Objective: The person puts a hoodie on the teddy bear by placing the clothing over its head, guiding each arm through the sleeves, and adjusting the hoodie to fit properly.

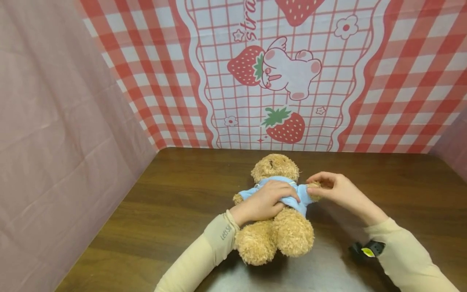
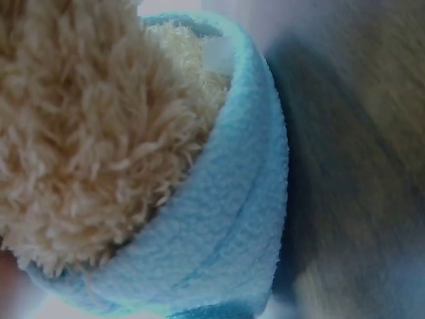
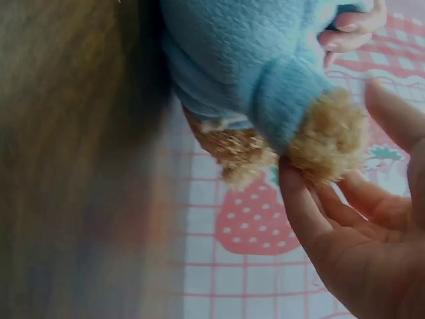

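Observation:
A tan, curly-furred teddy bear (image 1: 293, 231) in a light blue fleece shirt (image 3: 232, 60) lies on its back, feet nearest me. Across its belly rests my left hand (image 1: 268, 198), with the fingers curled over the shirt and the thumb by the hem. My right hand (image 1: 339, 192) holds the furry paw (image 3: 332, 136) at the end of one sleeve, fingers around it. The left wrist view shows fur and the shirt's hem (image 2: 232, 153) up close; in it the left fingers are mostly out of sight.
The bear lies on a dark brown wooden table (image 1: 153, 211). A red-and-white checked cloth (image 1: 160, 73) with strawberries hangs behind it, and a pale pink curtain (image 1: 65, 121) hangs at the left. A black strap with a yellow-green part (image 1: 368, 251) is at my right forearm.

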